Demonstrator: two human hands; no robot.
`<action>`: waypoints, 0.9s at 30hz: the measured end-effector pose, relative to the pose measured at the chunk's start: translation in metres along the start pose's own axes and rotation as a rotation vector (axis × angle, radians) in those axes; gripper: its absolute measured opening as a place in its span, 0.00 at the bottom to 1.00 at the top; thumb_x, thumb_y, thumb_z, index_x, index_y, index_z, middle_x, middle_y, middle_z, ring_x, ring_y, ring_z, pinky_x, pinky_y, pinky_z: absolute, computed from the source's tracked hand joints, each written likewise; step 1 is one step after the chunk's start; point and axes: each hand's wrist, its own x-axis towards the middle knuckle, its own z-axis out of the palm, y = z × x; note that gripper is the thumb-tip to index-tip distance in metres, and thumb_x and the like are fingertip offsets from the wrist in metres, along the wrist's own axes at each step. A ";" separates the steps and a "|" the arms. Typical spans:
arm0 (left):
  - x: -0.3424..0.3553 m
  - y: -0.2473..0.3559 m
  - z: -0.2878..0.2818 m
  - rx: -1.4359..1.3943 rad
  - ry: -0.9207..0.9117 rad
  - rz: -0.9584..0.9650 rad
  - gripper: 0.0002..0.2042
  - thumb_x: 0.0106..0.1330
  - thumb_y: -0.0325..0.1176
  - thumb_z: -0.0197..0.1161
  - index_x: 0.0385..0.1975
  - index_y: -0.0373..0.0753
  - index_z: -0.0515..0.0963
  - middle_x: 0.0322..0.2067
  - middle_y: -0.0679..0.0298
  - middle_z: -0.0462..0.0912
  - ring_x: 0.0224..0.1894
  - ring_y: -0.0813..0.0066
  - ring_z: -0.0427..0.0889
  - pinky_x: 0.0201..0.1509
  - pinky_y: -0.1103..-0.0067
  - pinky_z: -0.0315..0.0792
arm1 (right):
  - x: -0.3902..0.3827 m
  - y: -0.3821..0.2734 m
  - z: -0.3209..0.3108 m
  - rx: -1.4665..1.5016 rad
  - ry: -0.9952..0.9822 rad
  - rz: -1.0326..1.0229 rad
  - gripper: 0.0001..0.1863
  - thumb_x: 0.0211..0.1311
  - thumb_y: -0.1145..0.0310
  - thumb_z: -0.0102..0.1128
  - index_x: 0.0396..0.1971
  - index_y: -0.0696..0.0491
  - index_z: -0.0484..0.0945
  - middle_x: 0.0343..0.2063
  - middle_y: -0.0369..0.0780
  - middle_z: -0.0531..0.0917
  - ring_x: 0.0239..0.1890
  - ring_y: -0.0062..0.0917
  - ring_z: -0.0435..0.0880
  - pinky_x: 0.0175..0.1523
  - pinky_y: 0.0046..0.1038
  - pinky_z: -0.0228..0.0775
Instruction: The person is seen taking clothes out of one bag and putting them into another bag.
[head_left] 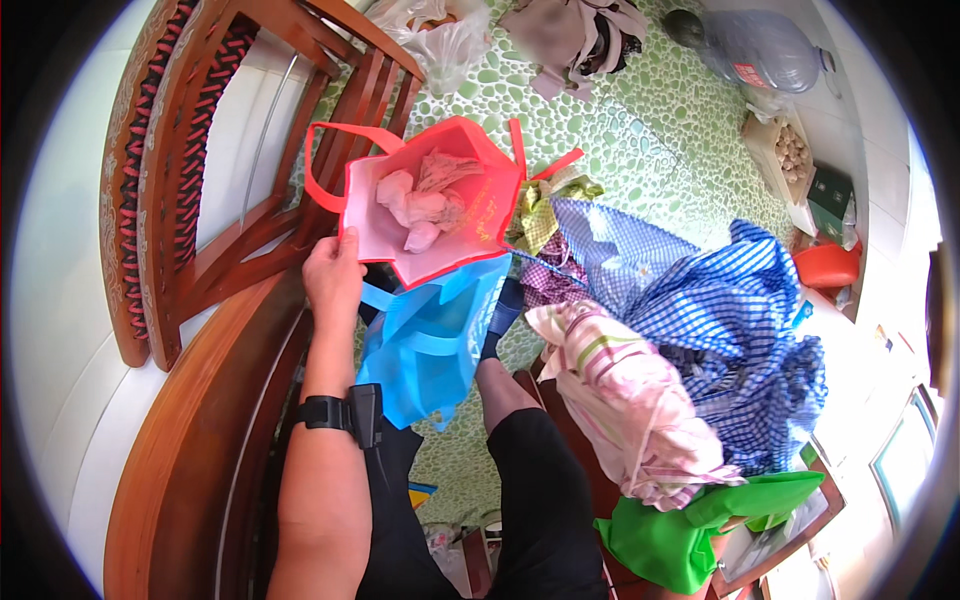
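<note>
Bare left forearm [325, 500] closest; left hand [335, 275] pinching red, open-mouthed fabric bag [450, 248]; right hand [724, 538] mostly behind bright-green limp cloth [655, 540], grip can't tell. Looks like bag-holding; needs steady rim.

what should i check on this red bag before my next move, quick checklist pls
1. Left hand has a grip on the open red fabric tote bag: ok, at its near-left rim.
2. Mouth spread wide: ok, the pink inside shows.
3. Bag empty: not ok, crumpled pale pink material lies inside.
4. Handles out of the mouth: ok, the red straps stand outside it.
5. Limp bright blue fabric tote bag not caught on it: cannot tell, they overlap in this view.
6. Bottom supported: cannot tell, the underside is hidden.
</note>
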 end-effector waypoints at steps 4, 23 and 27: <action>0.001 -0.002 -0.004 0.018 0.003 -0.013 0.19 0.72 0.45 0.65 0.37 0.29 0.82 0.25 0.62 0.84 0.23 0.78 0.79 0.29 0.78 0.72 | 0.000 0.007 -0.007 0.024 0.009 0.027 0.13 0.59 0.68 0.71 0.43 0.56 0.83 0.39 0.37 0.86 0.39 0.29 0.86 0.49 0.33 0.80; -0.027 -0.004 -0.003 0.013 -0.070 -0.045 0.13 0.73 0.40 0.64 0.38 0.33 0.81 0.20 0.69 0.77 0.22 0.83 0.72 0.27 0.80 0.65 | 0.289 0.129 0.084 -0.289 -0.268 -0.071 0.13 0.61 0.68 0.62 0.45 0.55 0.81 0.36 0.35 0.82 0.36 0.23 0.80 0.42 0.28 0.74; -0.027 -0.005 0.016 -0.012 -0.116 -0.059 0.13 0.73 0.40 0.64 0.39 0.35 0.80 0.22 0.72 0.74 0.24 0.86 0.69 0.29 0.83 0.61 | 0.382 0.152 0.132 -0.269 -0.147 -0.130 0.17 0.62 0.67 0.66 0.50 0.57 0.82 0.39 0.39 0.86 0.41 0.26 0.84 0.47 0.30 0.76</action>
